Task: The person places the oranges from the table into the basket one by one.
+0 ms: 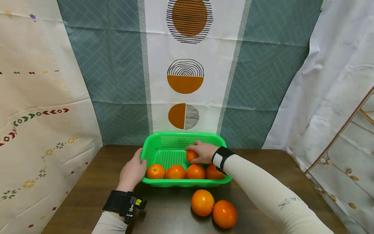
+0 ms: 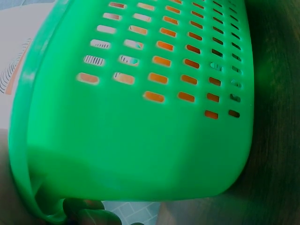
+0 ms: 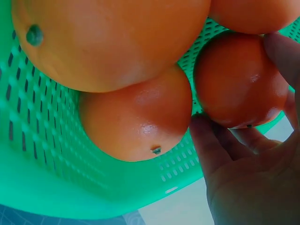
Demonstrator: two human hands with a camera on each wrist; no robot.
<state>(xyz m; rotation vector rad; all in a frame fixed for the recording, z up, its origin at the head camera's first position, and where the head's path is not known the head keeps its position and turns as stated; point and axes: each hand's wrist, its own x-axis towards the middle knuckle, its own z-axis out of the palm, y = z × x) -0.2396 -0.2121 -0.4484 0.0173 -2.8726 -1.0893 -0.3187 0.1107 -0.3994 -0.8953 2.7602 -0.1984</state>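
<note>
A green plastic basket (image 1: pixel 182 183) with slotted walls stands on the table. My left hand (image 1: pixel 132 170) grips its left rim; in the left wrist view, fingertips curl under the rim (image 2: pixel 21 117) at the lower corner. Inside the basket, my right hand (image 1: pixel 204 152) holds an orange (image 1: pixel 191 156) behind the front row. The right wrist view has thumb and fingers around this orange (image 3: pixel 239 79), close beside another orange (image 3: pixel 136 122). Several oranges (image 1: pixel 176 172) line the basket's front wall, the rightmost partly hidden by the right wrist.
Two more oranges, one lighter (image 1: pixel 202 202) and one redder (image 1: pixel 224 214), lie side by side on the dark wooden table (image 1: pixel 163 211) in front of the basket. Patterned cloth (image 1: pixel 187 120) hangs right behind the basket, with further cloths at both sides.
</note>
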